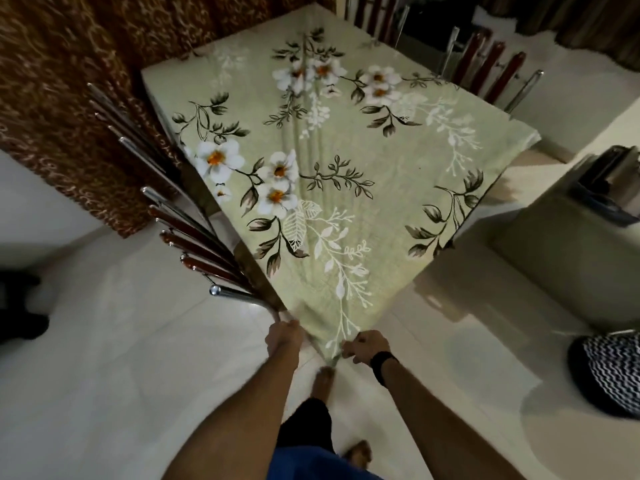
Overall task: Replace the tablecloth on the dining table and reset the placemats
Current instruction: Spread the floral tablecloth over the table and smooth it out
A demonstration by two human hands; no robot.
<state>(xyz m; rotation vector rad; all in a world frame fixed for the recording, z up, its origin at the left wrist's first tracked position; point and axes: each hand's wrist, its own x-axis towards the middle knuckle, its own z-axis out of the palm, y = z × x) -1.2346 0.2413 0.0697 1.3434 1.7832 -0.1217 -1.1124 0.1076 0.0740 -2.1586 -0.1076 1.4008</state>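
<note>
A pale green tablecloth printed with white flowers and dark leaves lies spread over the dining table. Its near corner hangs off the table toward me, with long creases running up the middle. My left hand grips the left edge of that corner. My right hand, with a black band on the wrist, pinches the right edge of the same corner. The two hands are close together, just above my feet. No placemats are in view.
Chairs with chrome and red-brown backs stand along the table's left side and more chairs at the far right. A brown patterned curtain hangs at left. A black-and-white striped cushion lies on the glossy floor at right.
</note>
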